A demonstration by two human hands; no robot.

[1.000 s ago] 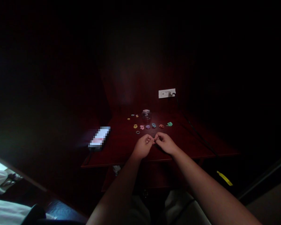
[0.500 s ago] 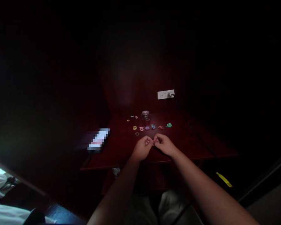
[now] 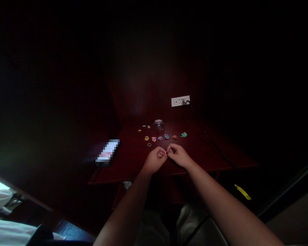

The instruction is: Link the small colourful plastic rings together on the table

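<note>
My left hand [image 3: 155, 160] and my right hand [image 3: 178, 155] meet fingertip to fingertip just above the dark red table [image 3: 133, 164]. Both pinch something tiny between them, too small and dim to name, maybe a small elastic band. Beyond the hands lies a row of small coloured bands [image 3: 160, 138], with a green one [image 3: 184, 134] at its right end. A small glass jar [image 3: 158, 125] stands behind the row, and a few more bands [image 3: 144, 127] lie to its left.
A lit phone [image 3: 107, 152] lies at the table's left edge. A white wall socket [image 3: 180, 101] with a plug and a cable [image 3: 210, 141] sits behind the table. A yellow tag [image 3: 242, 192] hangs low right. Pale bedding [image 3: 0, 205] shows far left.
The view has shifted slightly. Both hands stay together at the same spot, working the tiny item between the fingertips.
</note>
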